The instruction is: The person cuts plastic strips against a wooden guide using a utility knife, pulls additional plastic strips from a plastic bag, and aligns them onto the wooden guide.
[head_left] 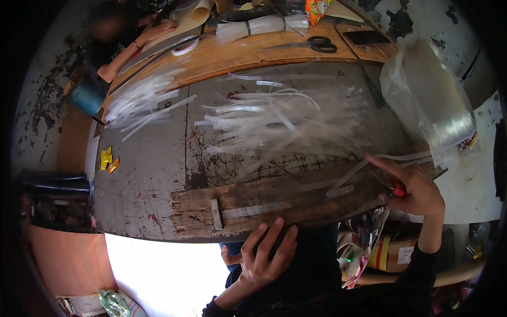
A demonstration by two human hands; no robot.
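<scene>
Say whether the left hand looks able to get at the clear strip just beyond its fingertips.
Probably yes: the left hand looks empty, appears at the wooden board's near edge, and nothing visible blocks its way to the strip.

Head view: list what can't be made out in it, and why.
- Red thing, head view: mostly hidden by the right hand; its kind can't be told.
- Middle strips, head view: too overlapped and blurred to count.
- Left hand, head view: the angle leaves unclear whether its fingertips touch the board.
- Co-worker, head view: head blurred, body lost in shadow.
</scene>
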